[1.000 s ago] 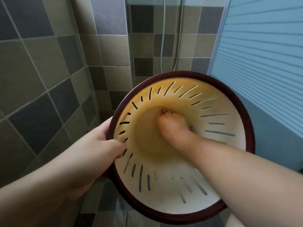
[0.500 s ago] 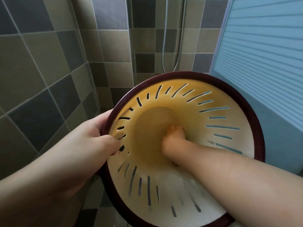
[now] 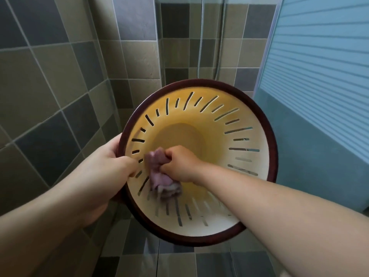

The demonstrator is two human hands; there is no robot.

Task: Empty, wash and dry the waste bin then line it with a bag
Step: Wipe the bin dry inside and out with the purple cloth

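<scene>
Tiled walls in grey and olive squares fill the left and back of the view, and a pale blue slatted door takes up the right. A metal shower hose hangs down the back wall. The floor below is tiled in the same tones. In the middle, held up off the floor and tipped so its mouth faces the camera, is the bin: cream-yellow inside, slotted all round the wall, with a dark maroon rim. The left hand grips that rim at the bin's left edge, thumb curled over onto the inner wall and the fingers hidden behind the outside. The right arm reaches in from the lower right, and the right hand is closed in a fist round a crumpled purple cloth. The cloth sits against the lower left inner wall, just beside the left thumb, and is blurred at its lower edge. The round base of the bin shows bare behind the right hand.
</scene>
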